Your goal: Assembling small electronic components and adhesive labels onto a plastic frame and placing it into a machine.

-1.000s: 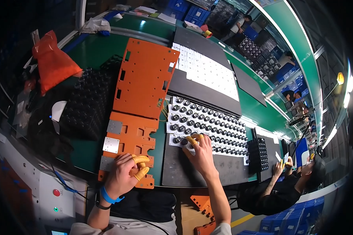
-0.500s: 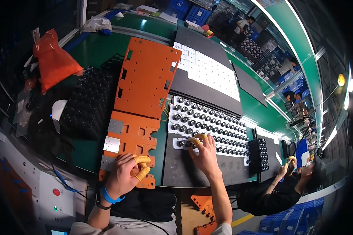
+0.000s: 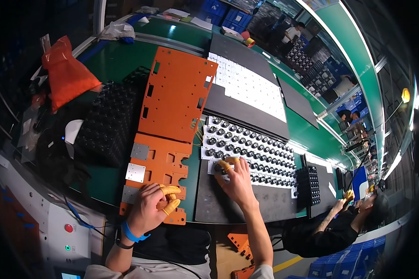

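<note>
Head view — black round part [image 3: 219, 169] sits at fingertips of right hand [image 3: 238, 183].

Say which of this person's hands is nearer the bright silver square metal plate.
Left: the left hand is below and right of the plate; the right hand is farther off to its right.

Bright centre, black distorted edges

Yellow finger covers [image 3: 171, 190] dress the left hand [image 3: 146, 208] and right hand [image 3: 238, 180]. A bright blue band [image 3: 131, 234] and a slim black band [image 3: 122, 244] circle the left wrist. Light grey sleeves [image 3: 262, 272] match the shirt [image 3: 186, 270]; a thin dark cable [image 3: 179, 265] crosses it, below black cloth [image 3: 172, 245].
</note>
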Demonstrator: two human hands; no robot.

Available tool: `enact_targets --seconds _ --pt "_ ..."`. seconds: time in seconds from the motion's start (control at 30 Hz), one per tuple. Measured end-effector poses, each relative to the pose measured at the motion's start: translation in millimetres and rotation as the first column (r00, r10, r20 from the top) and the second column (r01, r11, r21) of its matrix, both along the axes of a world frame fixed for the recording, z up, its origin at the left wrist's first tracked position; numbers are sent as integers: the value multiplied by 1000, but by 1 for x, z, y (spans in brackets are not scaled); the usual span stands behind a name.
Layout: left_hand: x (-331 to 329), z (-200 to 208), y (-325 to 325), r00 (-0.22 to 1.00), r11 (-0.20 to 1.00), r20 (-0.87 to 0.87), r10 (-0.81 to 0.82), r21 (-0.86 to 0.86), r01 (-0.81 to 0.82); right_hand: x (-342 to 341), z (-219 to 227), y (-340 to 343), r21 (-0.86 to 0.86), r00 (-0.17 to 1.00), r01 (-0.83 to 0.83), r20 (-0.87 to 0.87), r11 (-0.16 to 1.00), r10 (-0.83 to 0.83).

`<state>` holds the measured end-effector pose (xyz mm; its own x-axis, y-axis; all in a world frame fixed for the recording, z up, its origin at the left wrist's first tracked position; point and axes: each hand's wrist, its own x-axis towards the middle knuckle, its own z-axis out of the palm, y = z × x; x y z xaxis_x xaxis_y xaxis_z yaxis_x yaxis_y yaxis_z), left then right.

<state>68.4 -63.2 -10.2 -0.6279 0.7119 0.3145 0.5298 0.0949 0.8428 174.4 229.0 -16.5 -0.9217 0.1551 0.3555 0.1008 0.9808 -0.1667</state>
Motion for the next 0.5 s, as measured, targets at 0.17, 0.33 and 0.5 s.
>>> enact_targets --seconds 0.17,0.33,0.5 --pt "-1 -2 0 1000 1000 -9 -6 7 6 2 3 -2 4 1000 6 -3 1000 -6" --pt "-1 -2 0 1000 1000 -27 -5 3 5 9 9 -1 45 998 -26 61 999 24" --pt "-1 -5 1 1000 1000 -22 -4 25 5 11 2 2 67 998 -34 47 997 31"
